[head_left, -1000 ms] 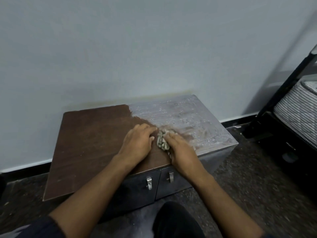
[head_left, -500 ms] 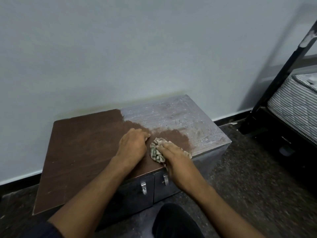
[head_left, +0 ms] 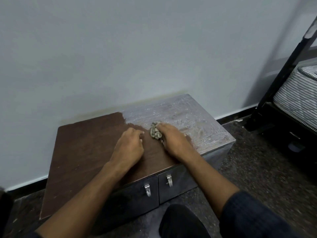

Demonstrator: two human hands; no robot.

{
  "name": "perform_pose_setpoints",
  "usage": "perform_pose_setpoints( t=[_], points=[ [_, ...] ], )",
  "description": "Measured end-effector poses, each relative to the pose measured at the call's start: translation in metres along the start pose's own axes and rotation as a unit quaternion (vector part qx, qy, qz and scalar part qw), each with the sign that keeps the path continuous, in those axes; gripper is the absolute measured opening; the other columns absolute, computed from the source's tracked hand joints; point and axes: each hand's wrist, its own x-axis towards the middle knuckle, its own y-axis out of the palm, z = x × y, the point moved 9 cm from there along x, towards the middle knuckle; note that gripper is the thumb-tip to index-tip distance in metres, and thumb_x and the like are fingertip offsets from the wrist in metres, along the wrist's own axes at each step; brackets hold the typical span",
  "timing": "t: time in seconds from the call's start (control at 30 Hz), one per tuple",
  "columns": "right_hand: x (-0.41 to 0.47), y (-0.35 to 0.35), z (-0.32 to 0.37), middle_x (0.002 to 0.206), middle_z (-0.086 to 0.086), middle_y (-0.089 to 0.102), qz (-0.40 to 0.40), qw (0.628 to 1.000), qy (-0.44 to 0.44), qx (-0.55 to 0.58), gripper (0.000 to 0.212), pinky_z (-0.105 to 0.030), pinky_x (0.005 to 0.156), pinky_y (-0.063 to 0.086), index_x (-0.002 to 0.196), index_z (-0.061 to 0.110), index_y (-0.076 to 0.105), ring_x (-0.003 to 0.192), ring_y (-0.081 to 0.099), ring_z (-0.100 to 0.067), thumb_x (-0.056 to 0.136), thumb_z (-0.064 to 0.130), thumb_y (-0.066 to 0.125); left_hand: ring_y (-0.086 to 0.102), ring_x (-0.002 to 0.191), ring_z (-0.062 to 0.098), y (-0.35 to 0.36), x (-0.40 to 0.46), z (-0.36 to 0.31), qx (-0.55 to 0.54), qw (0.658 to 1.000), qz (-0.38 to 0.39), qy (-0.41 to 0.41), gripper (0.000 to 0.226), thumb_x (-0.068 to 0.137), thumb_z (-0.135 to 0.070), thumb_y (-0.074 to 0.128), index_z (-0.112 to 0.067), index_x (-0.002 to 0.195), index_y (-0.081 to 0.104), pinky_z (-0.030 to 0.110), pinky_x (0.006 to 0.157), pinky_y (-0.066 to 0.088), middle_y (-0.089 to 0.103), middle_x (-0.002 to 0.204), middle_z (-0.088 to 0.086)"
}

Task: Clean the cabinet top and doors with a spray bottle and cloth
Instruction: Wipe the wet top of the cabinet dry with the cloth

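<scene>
The crumpled grey-green cloth (head_left: 155, 132) is pinched under the right hand (head_left: 173, 141) at the edge of the pale film on the low brown wooden cabinet's top (head_left: 85, 148), the loosely curled left hand (head_left: 129, 147) is braced empty beside it, and rightward strokes are judged needed next.

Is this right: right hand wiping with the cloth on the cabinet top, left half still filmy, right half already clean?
Halves are swapped. The head view shows the right hand pressing the cloth on the cabinet top, but the left half is wiped to dark brown and the right half still carries the whitish film. The left hand rests on the cleaned part.
</scene>
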Motion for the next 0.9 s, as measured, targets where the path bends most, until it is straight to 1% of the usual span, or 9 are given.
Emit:
perform_pose_setpoints(
  t=[0.13,0.27,0.33,0.43,0.53,0.6,0.73,0.8,0.9],
  points=[
    [-0.018,0.004,0.031,0.147,-0.009,0.051,0.006,0.999,-0.026,0.036,0.043,-0.034,0.119,0.026,0.138,0.014,0.055,0.138,0.042,-0.026,0.095,0.013,0.057,0.052,0.111,0.018,0.0,0.0,-0.005,0.005,1.0,-0.009,0.01,0.029,0.094,-0.02,0.053,-0.018,0.121,0.063,0.033,0.095,0.044,0.059,0.115,0.002],
    [-0.071,0.006,0.039,0.155,-0.001,0.041,0.048,0.996,-0.077,0.024,0.058,-0.026,0.12,0.017,0.146,0.023,0.046,0.145,0.033,-0.019,0.092,0.015,0.065,0.05,0.116,0.017,0.008,0.002,-0.012,-0.021,0.999,-0.011,0.023,0.033,0.094,-0.019,0.053,-0.018,0.127,0.058,0.034,0.1,0.043,0.058,0.121,0.001],
    [-0.072,-0.01,0.007,0.154,0.002,0.042,0.038,0.998,-0.048,-0.001,0.061,-0.028,0.121,0.021,0.145,0.027,0.046,0.143,0.036,-0.017,0.09,0.016,0.068,0.049,0.116,0.015,0.015,0.001,-0.018,-0.024,0.999,-0.001,0.044,0.033,0.095,-0.021,0.053,-0.021,0.127,0.057,0.033,0.101,0.042,0.057,0.123,-0.002],
    [-0.056,-0.04,-0.049,0.148,-0.003,0.05,-0.006,0.999,0.03,-0.007,0.052,-0.037,0.115,0.037,0.141,0.022,0.053,0.136,0.047,-0.023,0.09,0.015,0.064,0.048,0.114,0.01,0.027,-0.001,-0.037,-0.027,0.996,0.01,0.089,0.032,0.095,-0.024,0.053,-0.026,0.127,0.058,0.031,0.101,0.041,0.057,0.122,-0.008],
    [-0.057,-0.048,-0.051,0.149,-0.004,0.049,-0.036,0.997,0.068,-0.023,0.051,-0.031,0.115,0.03,0.142,0.019,0.052,0.138,0.044,-0.023,0.093,0.01,0.059,0.048,0.113,0.01,0.036,0.001,-0.055,-0.03,0.993,0.007,0.113,0.032,0.094,-0.026,0.055,-0.027,0.126,0.059,0.03,0.101,0.041,0.058,0.119,-0.009],
    [-0.071,-0.038,-0.029,0.15,-0.001,0.047,-0.038,0.998,0.047,-0.009,0.048,-0.029,0.116,0.026,0.143,0.023,0.05,0.138,0.041,-0.019,0.096,0.017,0.058,0.05,0.109,0.012,0.042,0.002,-0.068,-0.031,0.991,0.004,0.128,0.03,0.093,-0.024,0.055,-0.026,0.122,0.061,0.032,0.099,0.043,0.059,0.114,-0.008],
    [-0.086,-0.024,-0.025,0.148,0.003,0.049,0.002,1.0,-0.004,0.005,0.048,-0.036,0.115,0.035,0.141,0.026,0.05,0.137,0.043,-0.016,0.095,0.022,0.061,0.052,0.106,0.012,0.046,0.007,-0.083,-0.057,0.989,-0.016,0.133,0.024,0.092,-0.019,0.057,-0.021,0.114,0.064,0.033,0.097,0.045,0.062,0.11,-0.006],
    [-0.075,-0.039,-0.053,0.145,0.002,0.053,-0.022,0.999,0.031,0.006,0.045,-0.036,0.112,0.039,0.138,0.027,0.053,0.133,0.047,-0.016,0.094,0.024,0.062,0.052,0.108,0.012,0.05,0.011,-0.088,-0.048,0.989,-0.01,0.136,0.025,0.092,-0.022,0.057,-0.022,0.116,0.063,0.031,0.098,0.043,0.061,0.112,-0.006],
    [-0.064,-0.063,-0.08,0.149,-0.003,0.049,-0.066,0.992,0.1,-0.03,0.046,-0.035,0.115,0.035,0.141,0.023,0.052,0.136,0.044,-0.021,0.096,0.014,0.055,0.051,0.11,0.013,0.055,0.013,-0.093,-0.044,0.989,-0.001,0.142,0.029,0.091,-0.024,0.057,-0.021,0.119,0.062,0.032,0.099,0.043,0.061,0.115,-0.005]
  ],
)
